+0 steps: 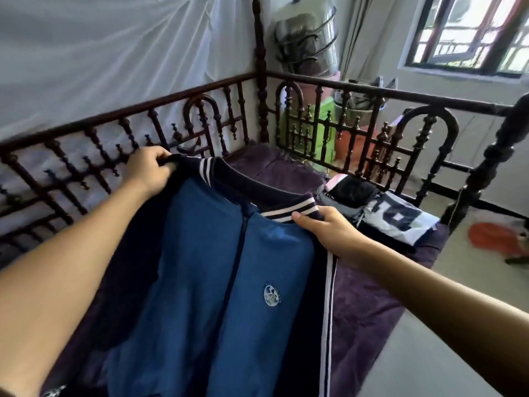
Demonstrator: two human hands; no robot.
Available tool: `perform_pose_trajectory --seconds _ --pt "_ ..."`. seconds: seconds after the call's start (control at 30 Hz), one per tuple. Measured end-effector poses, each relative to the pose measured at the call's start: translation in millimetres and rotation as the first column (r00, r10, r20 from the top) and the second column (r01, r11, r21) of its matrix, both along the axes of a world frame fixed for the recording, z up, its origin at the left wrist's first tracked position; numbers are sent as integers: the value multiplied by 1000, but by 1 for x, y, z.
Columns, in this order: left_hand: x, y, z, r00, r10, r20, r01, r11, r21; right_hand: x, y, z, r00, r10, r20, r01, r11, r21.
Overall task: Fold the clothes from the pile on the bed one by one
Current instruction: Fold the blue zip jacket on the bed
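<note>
The corner post (261,81) of the dark wooden bed (372,92) stands top middle on my screen, and I place everything from it. Below the post and nearer to the camera hangs the jacket (206,267) — blue front panels, navy sleeves, a closed zip (240,253) down the middle and a round pale badge (272,295) on one chest panel. It is held up by the shoulders over the purple blanket (363,310) that covers the bed. I cannot tell whether its hem touches the blanket (the bottom edge of the view cuts it off).

The person's left hand (148,170) is down and to the left of the post, fingers curled over the navy shoulder just beside the striped collar (208,165), gripping the cloth. The right hand (326,227) is down and to the right of the post. Its thumb lies on top of the other striped collar end with the fingers tucked beneath — a pinch on that shoulder. Both forearms are bare and stretched forward.

Right of the post and lower, against the foot rail, the pile of clothes (372,207) lies on the blanket just beyond the right hand: black, pink-and-white, and a white piece with large navy print. Directly behind the post stand stacked metal pots (309,44). White netting (100,53) hangs left of the post, and a window (472,32) sits high to its right.
</note>
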State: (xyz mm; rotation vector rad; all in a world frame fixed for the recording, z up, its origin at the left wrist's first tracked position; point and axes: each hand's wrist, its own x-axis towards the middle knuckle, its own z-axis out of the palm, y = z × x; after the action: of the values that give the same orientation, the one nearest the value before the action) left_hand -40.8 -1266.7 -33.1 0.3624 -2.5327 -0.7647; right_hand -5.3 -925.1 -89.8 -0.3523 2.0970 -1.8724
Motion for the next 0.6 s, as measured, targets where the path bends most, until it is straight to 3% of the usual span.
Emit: perform_pose_trajectory --seconds 0.13,0.37,0.47,0.6 --pt "-76 63 -54 980 -87 180 83 996 29 -60 55 -61 991 -121 59 116 989 88" --pt "-223 181 -148 935 -146 324 114 987 115 -194 148 -169 920 -371 129 340 916 212" --pt "-295 232 -188 919 -141 369 104 988 116 -269 189 -216 890 -416 186 369 897 242" --pt "-371 289 -250 886 -176 429 127 982 140 -353 244 -285 848 -457 269 334 854 399"
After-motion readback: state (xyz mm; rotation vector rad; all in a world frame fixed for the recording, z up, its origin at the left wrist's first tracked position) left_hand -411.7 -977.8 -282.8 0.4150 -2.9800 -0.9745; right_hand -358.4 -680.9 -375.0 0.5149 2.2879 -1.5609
